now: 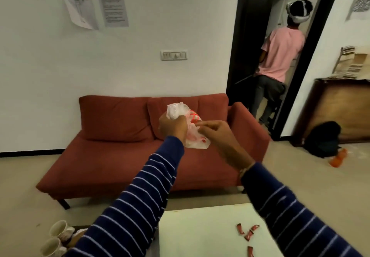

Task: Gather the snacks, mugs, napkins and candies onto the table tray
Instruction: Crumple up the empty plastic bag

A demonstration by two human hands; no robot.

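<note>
**A:** What are the hands on?

**B:** A crumpled white plastic packet with red print (191, 128), held up in the air. The left hand (173, 125) is closed around its upper end in a fist, with a bunch of plastic sticking out above the knuckles. The right hand (220, 135) pinches the packet's right side between thumb and fingertips; the lower end hangs free under both hands.

**A:** What's behind the grip?

**B:** A red sofa (112, 156), straight beyond the packet. Past it to the right, a dark doorway where another person in a pink shirt (280, 56) stands facing away. Further right, a black bag (322, 139) and an orange object (338, 159) lie on the floor.

**A:** And below the grip?

**B:** A white table (200, 232), partly covered by the two striped sleeves. Small red candies (248, 233) are scattered on it, under the right forearm. Down to the left, beyond the table's edge, two pale mugs (56, 238) lie tipped close together; the left sleeve hides whatever sits just beside them.
</note>
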